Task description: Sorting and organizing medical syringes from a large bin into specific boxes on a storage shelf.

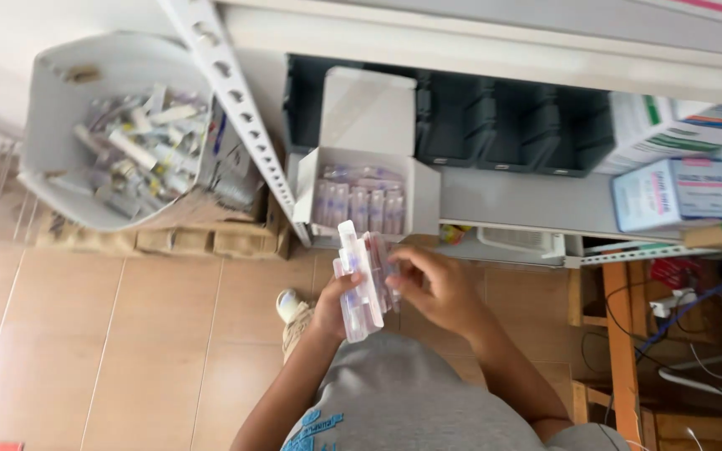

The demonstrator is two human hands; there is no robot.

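Note:
My left hand (334,306) grips a bunch of clear plastic-wrapped syringe packets (359,280) held upright in front of me. At the right side of the bunch, my right hand (434,288) has its fingers pinched on the packets. Just beyond the hands an open white cardboard box (424,190) sits on the grey shelf (511,200), with several more of the same packets (361,200) standing inside it. Its lid flap stands up behind it.
A white bin (68,125) full of used wrappers and packets stands at the left. A perforated metal shelf upright (244,125) runs diagonally. Dark plastic trays (503,125) and boxed supplies (670,188) fill the shelf. Cables and wooden framing lie at the lower right. Tiled floor below.

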